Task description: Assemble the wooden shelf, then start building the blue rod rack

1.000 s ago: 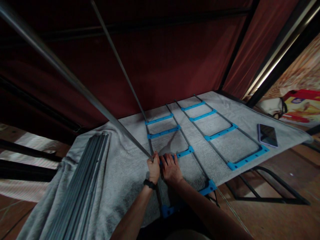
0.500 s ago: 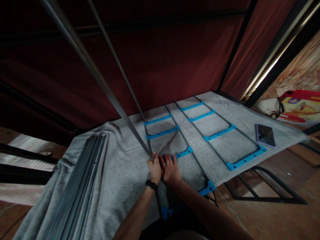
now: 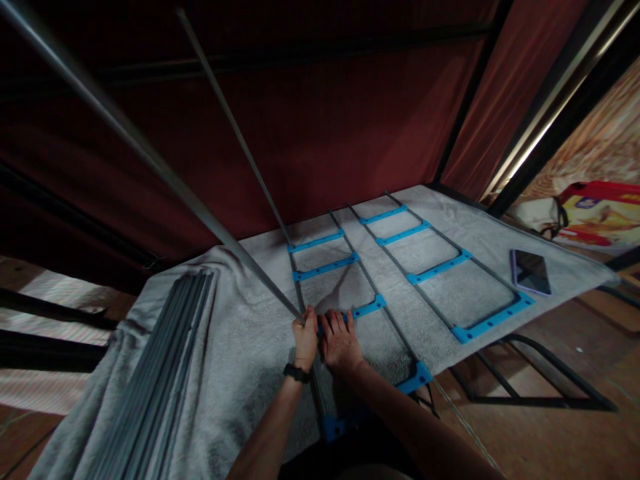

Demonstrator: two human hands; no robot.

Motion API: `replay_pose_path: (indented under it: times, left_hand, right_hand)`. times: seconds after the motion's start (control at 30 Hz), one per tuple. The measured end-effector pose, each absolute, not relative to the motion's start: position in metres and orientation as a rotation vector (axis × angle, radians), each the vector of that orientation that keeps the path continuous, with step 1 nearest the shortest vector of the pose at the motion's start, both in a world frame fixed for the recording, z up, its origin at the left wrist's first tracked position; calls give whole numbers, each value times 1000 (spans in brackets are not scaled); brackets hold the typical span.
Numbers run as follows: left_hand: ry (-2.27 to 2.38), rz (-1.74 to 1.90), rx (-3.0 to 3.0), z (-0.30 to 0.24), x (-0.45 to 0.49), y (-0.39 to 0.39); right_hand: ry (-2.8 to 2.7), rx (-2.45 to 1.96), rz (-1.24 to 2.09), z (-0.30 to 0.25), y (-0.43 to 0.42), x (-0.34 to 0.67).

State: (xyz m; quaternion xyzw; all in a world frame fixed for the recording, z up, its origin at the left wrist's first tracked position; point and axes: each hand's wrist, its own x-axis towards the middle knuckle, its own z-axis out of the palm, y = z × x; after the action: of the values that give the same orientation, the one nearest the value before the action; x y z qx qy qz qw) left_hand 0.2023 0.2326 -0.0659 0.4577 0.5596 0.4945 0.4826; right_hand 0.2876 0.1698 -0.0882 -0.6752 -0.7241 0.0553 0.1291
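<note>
Gripping slanted tube [image 3: 235, 249] with left hand [image 3: 305, 339] at blue crosspiece [image 3: 369, 307], resting right hand [image 3: 342, 342] on same crosspiece, unclear if closed.
Head view: likely part-done, with right-side frame [image 3: 439, 267] barred but tube bundle [image 3: 153, 373] loose at left.

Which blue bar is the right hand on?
The third blue bar from the far end of the left frame: the right hand partly covers it; no hand touches the others.

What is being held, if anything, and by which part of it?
The left grip holds a rod by its lower end. The right grip covers part of a blue bar; its hold is unclear.
</note>
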Motion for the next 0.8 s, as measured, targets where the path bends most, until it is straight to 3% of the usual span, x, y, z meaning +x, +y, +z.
replay_pose_path:
  times: [0.5,0.8]
  left_hand:
    - [1641,1451,1050,-68,225,232]
    - [1260,1142,1117,-61,197,237]
  right_hand:
    - [-2183,-1952,175,-92,170,290]
    - [-2115,-1972,165,-90,171,286]
